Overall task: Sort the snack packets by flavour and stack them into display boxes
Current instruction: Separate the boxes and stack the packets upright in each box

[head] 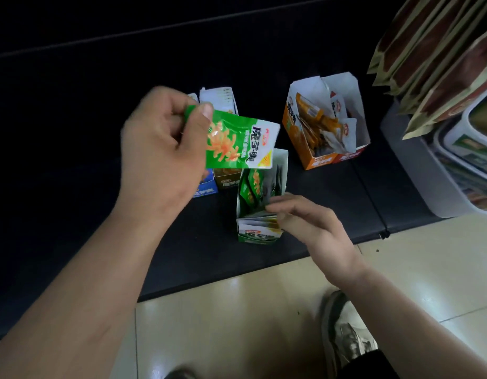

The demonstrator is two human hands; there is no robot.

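Item: green packet (236,140), held in the air above the dark mat (72,132), over the gap between the boxes. Long axis roughly 9 to 3 o'clock, the 3 o'clock end dipping slightly; printed face up, white end toward 3 o'clock. Grip: left hand (160,149) pinches the 9 o'clock end, thumb (198,119) on top, so the packet juts out from the hand toward 3 o'clock. Green box (257,235): at 5 o'clock of the packet, holding upright green packets. Right hand (310,222): fingertips on the packet tops at the box's near end; whether they pinch cannot be told. Orange box (319,161): at 3 o'clock, part filled. Blue box (206,188): behind the left hand.
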